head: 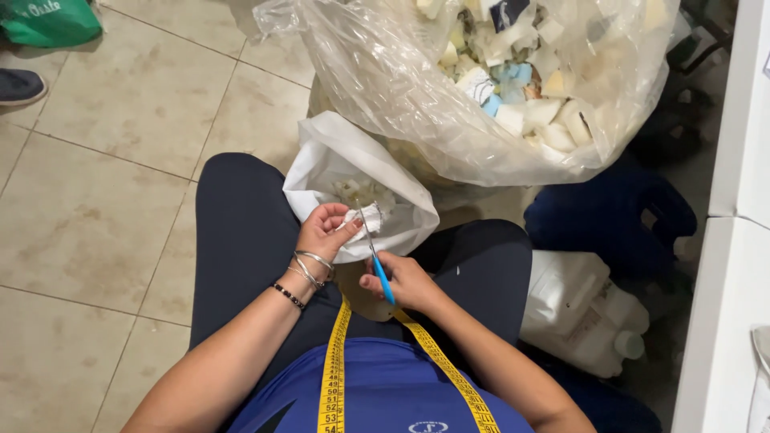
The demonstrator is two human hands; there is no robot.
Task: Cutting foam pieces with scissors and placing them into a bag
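Observation:
I sit with my knees apart over a small white plastic bag [337, 160] that lies open between my legs. My left hand [323, 232], with bangles at the wrist, pinches a small white foam piece [354, 218] above the bag's mouth. My right hand [405, 281] grips blue-handled scissors [378, 269], whose blades point up and meet the foam piece. Small cut bits lie inside the white bag. A yellow tape measure [335, 361] hangs round my neck down over my blue top.
A big clear plastic sack [401, 88] full of foam offcuts stands just beyond the white bag. A white jerrycan [577, 313] and a dark blue container [609, 208] lie to my right, beside a white cabinet [738, 265]. Beige floor tiles [104, 176] spread left; a green bag [48, 20] sits far left.

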